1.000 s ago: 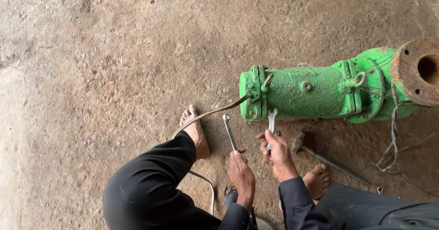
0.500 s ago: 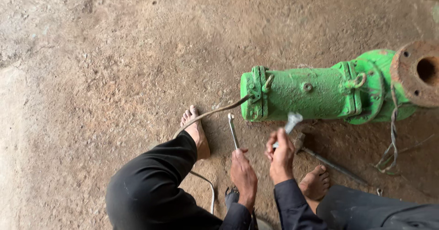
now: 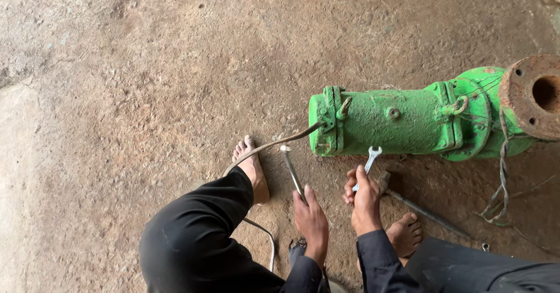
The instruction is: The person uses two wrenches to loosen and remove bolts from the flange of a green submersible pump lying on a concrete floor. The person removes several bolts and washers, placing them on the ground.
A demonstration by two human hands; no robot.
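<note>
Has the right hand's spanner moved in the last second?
Yes. The spanner in the right hand swung its open end up and rightward toward the green pump.

The rusty round flange (image 3: 535,96) of the green cast-metal pump body (image 3: 392,123), beyond the right hand (image 3: 365,198), ran off the right edge. Each palm hid the lower end of its tool: the slim silver wrench (image 3: 291,169) in the left hand (image 3: 311,220), the open-ended silver spanner (image 3: 368,160) in the right. Both black sleeves were cut by the bottom edge. Near the right hand, the dark hammer's (image 3: 421,209) head lay partly behind the fingers.
</note>
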